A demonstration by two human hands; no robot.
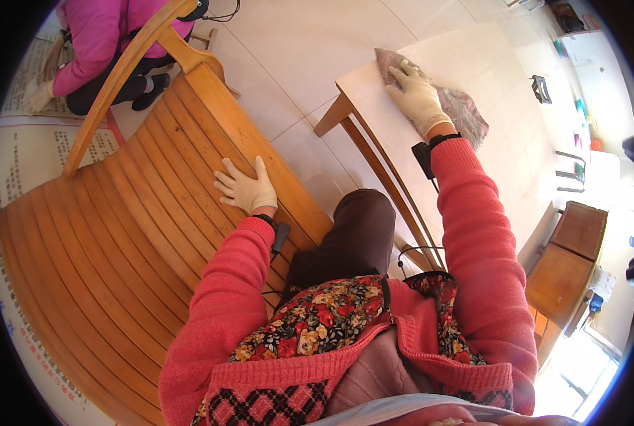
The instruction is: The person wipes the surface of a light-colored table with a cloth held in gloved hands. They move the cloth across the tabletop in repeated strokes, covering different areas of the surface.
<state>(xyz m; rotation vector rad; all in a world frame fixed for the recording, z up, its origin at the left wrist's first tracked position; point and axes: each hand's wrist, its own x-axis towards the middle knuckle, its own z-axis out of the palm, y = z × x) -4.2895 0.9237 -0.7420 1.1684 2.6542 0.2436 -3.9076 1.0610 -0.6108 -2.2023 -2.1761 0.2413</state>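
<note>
My left hand [249, 187], in a pale thin glove, lies with fingers spread on the slatted wooden bench [154, 206]. Its palm rests near the front edge of the seat, and it holds nothing. Off to the right, my right hand [415, 96], gloved the same way, lies flat with its fingers apart on a crumpled grey-brown cloth [466, 113]. That cloth is spread on a pale tabletop [501, 192]; part of it is hidden under my palm. Dark devices with straps sit at both my wrists.
A curved wooden armrest [111, 92] rises at the bench's far end. Beyond it crouches a person in a pink top [97, 42], with a gloved hand at a printed wall panel [19, 142]. Brown wooden cabinets [562, 266] stand at the right. Pale tiles [281, 50] cover the floor.
</note>
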